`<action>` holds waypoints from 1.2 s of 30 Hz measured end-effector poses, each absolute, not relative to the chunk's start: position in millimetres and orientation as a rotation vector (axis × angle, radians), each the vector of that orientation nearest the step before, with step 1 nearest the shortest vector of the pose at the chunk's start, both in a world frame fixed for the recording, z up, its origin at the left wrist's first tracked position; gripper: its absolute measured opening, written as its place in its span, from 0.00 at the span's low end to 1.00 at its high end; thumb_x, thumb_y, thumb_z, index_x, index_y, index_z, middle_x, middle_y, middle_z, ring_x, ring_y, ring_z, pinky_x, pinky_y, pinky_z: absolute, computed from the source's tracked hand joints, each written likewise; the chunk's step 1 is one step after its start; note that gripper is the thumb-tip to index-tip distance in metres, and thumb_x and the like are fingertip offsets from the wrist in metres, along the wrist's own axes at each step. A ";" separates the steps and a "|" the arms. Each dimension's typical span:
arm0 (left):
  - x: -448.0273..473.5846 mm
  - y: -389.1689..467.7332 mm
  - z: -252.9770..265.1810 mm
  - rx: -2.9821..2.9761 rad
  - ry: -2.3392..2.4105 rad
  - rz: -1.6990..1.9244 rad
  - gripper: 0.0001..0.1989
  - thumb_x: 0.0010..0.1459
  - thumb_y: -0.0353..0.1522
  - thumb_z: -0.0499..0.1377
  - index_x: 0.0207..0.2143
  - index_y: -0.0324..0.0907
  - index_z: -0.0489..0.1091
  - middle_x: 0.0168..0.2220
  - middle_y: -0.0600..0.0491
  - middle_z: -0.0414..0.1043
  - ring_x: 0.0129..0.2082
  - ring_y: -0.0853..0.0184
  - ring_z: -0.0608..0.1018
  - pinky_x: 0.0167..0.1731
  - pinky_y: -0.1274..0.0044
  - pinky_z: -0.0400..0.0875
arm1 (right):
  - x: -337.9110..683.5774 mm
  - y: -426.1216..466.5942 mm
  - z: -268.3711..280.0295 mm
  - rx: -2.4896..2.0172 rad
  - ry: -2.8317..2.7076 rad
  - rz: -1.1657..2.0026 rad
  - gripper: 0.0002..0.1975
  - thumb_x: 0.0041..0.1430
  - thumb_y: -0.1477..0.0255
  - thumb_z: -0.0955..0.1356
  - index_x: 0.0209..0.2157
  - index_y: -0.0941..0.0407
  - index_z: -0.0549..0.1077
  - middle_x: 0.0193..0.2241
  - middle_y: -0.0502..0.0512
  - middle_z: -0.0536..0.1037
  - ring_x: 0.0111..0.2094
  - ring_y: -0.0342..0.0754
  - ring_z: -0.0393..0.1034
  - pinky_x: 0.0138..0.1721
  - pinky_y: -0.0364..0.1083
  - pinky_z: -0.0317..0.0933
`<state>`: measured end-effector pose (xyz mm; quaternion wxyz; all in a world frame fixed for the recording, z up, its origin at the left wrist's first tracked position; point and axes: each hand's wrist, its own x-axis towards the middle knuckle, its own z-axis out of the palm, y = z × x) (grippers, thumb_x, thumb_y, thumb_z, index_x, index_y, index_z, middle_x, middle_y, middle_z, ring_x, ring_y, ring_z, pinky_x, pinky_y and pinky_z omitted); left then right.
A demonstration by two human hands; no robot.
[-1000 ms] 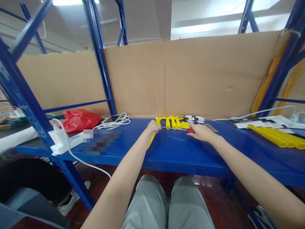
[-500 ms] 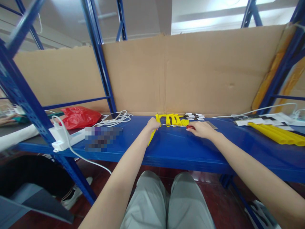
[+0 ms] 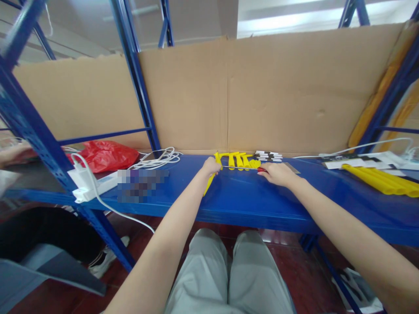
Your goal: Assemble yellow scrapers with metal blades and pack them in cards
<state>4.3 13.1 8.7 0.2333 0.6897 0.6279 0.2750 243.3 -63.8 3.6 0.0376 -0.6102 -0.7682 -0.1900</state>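
Note:
My left hand (image 3: 211,166) is closed around a slim yellow plastic piece (image 3: 207,186), which stands tilted with one end above the fist and the other below it. In my right hand (image 3: 277,173) is a screwdriver with a red handle (image 3: 261,169). Its thin metal shaft runs level to the left, and the tip meets the yellow piece or the fingers there; exactly where is hidden. Just behind the shaft lie several yellow plastic pieces (image 3: 241,161). A small stack of white-and-black parts (image 3: 268,156) sits behind my right hand.
Long yellow tubes (image 3: 381,179) lie on the blue shelf (image 3: 248,196) at right, near white-and-black sheets (image 3: 343,162). On the left are a white power strip (image 3: 94,187), a red plastic bag (image 3: 109,156) and coiled white cable (image 3: 160,158). Cardboard (image 3: 262,96) walls the back. Another person sits at far left.
The view has tilted slightly downward. Both hands keep nearly the same places on the yellow piece and the screwdriver. At far left the other person's arm has moved.

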 end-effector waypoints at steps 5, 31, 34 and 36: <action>3.6 17.1 7.8 1.895 1.729 0.745 0.06 0.53 0.22 0.57 0.28 0.29 0.73 0.25 0.45 0.75 0.18 0.72 0.72 0.20 0.82 0.65 | 243.7 -63.0 0.3 -1.909 -2.319 -0.615 0.16 0.64 0.65 0.61 0.49 0.59 0.68 0.39 0.63 0.80 0.38 0.54 0.74 0.32 0.45 0.58; 4.8 18.0 5.3 1.950 1.700 0.742 0.06 0.52 0.21 0.57 0.28 0.31 0.75 0.23 0.47 0.75 0.20 0.70 0.75 0.21 0.83 0.66 | 247.7 -62.7 4.3 -1.848 -2.280 -0.554 0.13 0.62 0.64 0.62 0.41 0.53 0.76 0.42 0.58 0.80 0.42 0.54 0.74 0.36 0.46 0.62; 4.8 16.5 5.8 1.941 1.698 0.752 0.06 0.52 0.21 0.57 0.28 0.31 0.74 0.23 0.48 0.75 0.19 0.71 0.74 0.20 0.83 0.65 | 247.7 -61.2 2.4 -1.854 -2.332 -0.449 0.14 0.64 0.64 0.61 0.40 0.54 0.76 0.41 0.59 0.80 0.41 0.53 0.74 0.37 0.46 0.62; 4.8 16.2 5.6 1.935 1.689 0.761 0.07 0.53 0.21 0.56 0.28 0.31 0.74 0.23 0.48 0.75 0.18 0.72 0.73 0.20 0.83 0.65 | 247.5 -59.6 0.1 -1.847 -2.353 -0.391 0.14 0.64 0.65 0.61 0.41 0.55 0.75 0.40 0.59 0.80 0.40 0.53 0.75 0.36 0.46 0.62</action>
